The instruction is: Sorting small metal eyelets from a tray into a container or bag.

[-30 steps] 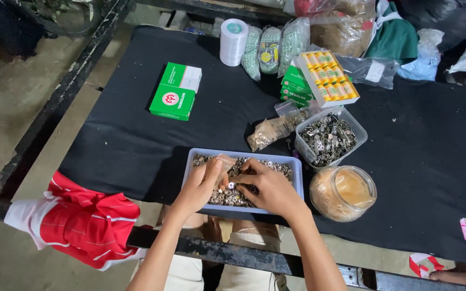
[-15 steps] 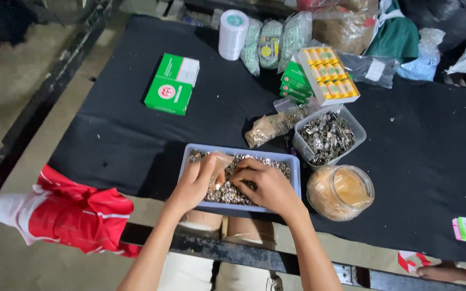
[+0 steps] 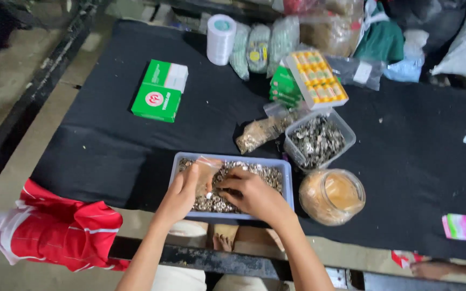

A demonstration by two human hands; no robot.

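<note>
A shallow blue tray [image 3: 289, 186] full of small metal pieces lies near the front edge of a black table [image 3: 109, 151]. Over it, my left hand [image 3: 182, 195] holds a small clear plastic bag [image 3: 207, 173] by its side. My right hand [image 3: 252, 193] is at the bag's mouth with fingers pinched together, and whether it holds any pieces I cannot see. Both forearms reach in from the bottom of the view.
A clear tub of metal pieces [image 3: 319, 141], a round jar of tan bits [image 3: 333, 195], a filled plastic bag [image 3: 260, 132], a green and white box [image 3: 160, 90], a tape roll [image 3: 220, 39], a yellow box [image 3: 316, 80] and bagged goods stand behind. Red cloth [image 3: 55, 231] hangs at front left.
The camera has drifted slightly, shifting the scene. My left hand has raised the small clear bag above the tray, and my right hand has stayed close beside it.
</note>
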